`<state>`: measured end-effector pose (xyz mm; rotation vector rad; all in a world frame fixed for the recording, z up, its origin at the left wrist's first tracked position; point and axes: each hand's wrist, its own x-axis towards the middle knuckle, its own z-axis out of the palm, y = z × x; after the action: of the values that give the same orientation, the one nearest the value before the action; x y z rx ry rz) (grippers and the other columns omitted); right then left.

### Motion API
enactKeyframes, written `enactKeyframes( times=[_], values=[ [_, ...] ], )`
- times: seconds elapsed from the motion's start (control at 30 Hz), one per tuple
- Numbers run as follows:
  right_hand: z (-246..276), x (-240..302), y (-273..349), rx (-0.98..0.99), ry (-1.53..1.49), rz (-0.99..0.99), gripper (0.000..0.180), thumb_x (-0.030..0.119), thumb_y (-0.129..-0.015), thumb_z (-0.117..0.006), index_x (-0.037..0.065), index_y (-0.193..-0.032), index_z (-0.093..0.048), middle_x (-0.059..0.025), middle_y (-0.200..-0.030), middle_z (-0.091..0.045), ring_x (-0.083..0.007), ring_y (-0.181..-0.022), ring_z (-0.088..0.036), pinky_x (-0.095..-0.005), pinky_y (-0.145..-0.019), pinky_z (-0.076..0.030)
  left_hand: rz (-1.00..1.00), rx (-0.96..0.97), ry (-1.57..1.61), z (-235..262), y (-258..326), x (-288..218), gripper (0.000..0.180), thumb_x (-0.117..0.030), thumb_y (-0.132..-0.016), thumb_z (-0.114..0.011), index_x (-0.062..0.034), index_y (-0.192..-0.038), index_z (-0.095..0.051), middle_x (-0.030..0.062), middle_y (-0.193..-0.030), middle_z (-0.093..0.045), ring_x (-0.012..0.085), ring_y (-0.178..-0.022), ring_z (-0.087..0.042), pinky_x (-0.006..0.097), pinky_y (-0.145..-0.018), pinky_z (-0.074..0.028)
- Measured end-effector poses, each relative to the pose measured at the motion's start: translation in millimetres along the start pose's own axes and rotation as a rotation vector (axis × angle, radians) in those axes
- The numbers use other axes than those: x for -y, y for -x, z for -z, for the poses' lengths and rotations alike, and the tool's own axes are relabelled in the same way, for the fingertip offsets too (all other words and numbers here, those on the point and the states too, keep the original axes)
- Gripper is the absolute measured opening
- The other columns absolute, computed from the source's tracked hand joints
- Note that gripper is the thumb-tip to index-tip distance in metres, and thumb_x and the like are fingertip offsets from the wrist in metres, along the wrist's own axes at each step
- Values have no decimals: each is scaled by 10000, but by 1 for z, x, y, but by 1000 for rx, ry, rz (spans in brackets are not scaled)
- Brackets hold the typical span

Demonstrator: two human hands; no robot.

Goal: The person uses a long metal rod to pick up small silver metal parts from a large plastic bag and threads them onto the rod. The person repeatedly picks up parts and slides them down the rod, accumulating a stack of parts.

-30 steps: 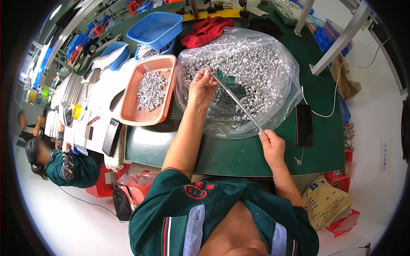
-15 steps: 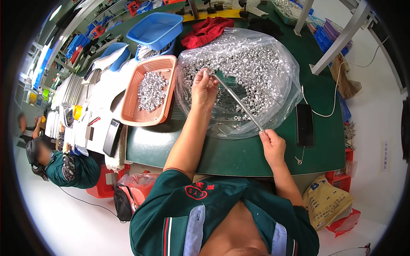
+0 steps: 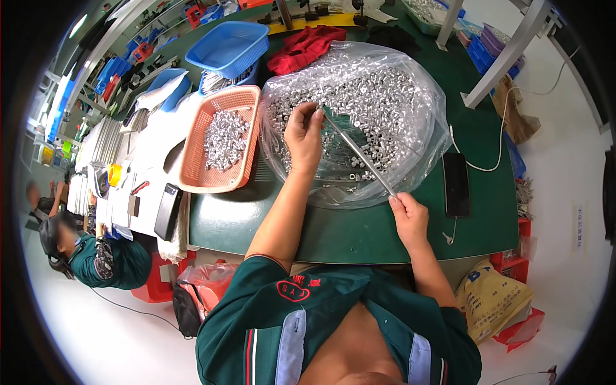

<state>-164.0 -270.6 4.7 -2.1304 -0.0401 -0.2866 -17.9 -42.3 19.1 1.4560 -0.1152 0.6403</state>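
A slim silver metal rod (image 3: 359, 153) slants above a large clear plastic bag (image 3: 433, 138) full of small silver metal fittings (image 3: 391, 93). Its near right end is gripped between the thumb and fingers of my right hand (image 3: 410, 221). At the far left end, the fingers of my left hand (image 3: 304, 138) are closed around the tip. Whether a small fitting sits in those fingertips too, I cannot make out. Left of the bag stands an orange perforated basket (image 3: 186, 168) with a heap of similar small fittings (image 3: 226, 138).
Blue baskets (image 3: 228, 48) and a red cloth (image 3: 305, 48) lie behind on the green table (image 3: 276, 221). A black phone (image 3: 456, 185) lies at the right, a black case (image 3: 168, 210) at the left. A metal post (image 3: 507, 58) rises at the right. Another person (image 3: 96, 253) works at far left.
My left hand has turned at the rod's far end, its fingers curling more over the tip. My right hand and the rod have hardly moved. The whole view has shifted slightly.
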Motion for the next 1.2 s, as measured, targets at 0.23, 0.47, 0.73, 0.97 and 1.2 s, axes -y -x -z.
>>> enactKeyframes(
  times=[0.23, 0.47, 0.73, 0.97, 1.2],
  values=[
    [-3, -2, 0, -11, -15, -4, 148, 148, -893, -641, 13, -845, -605, -66, -567, -481, -123, -498, -435, -279, -483, -374, 517, 71, 878, 11, -14, 21, 191, -76, -923, -596, -6, -1100, -579, 66, -906, -629, 142, -734, -591, 257, -655, -503],
    [1, -2, -1, 37, -3, 9, 141, 129, -890, -643, 3, -841, -603, -53, -574, -481, -96, -510, -433, -268, -486, -374, 703, 234, 1060, 34, -22, 26, 231, -100, -921, -590, -9, -1131, -560, 86, -932, -628, 124, -718, -561, 240, -616, -455],
    [0, -2, -1, 26, 3, 86, 181, 171, -887, -648, 28, -799, -581, -95, -569, -491, -196, -467, -452, -312, -469, -374, 758, 356, 1012, 49, -29, 21, 260, -101, -904, -601, -5, -1141, -552, 110, -929, -623, 121, -689, -560, 225, -568, -428],
    [0, -2, 0, 21, -6, 88, 169, 163, -885, -651, 27, -808, -588, -90, -563, -488, -185, -465, -436, -306, -470, -373, 788, 411, 802, 49, -31, 4, 179, -109, -915, -600, -3, -1057, -573, 102, -887, -641, 135, -644, -567, 258, -578, -457],
    [0, -12, -1, 39, -113, 20, 143, 140, -886, -648, 15, -831, -608, -63, -557, -490, -114, -480, -432, -275, -472, -364, 763, 388, 1119, 23, -12, 7, 202, -164, -915, -610, -81, -1091, -556, 115, -965, -624, 164, -747, -568, 292, -657, -475]
  ],
)
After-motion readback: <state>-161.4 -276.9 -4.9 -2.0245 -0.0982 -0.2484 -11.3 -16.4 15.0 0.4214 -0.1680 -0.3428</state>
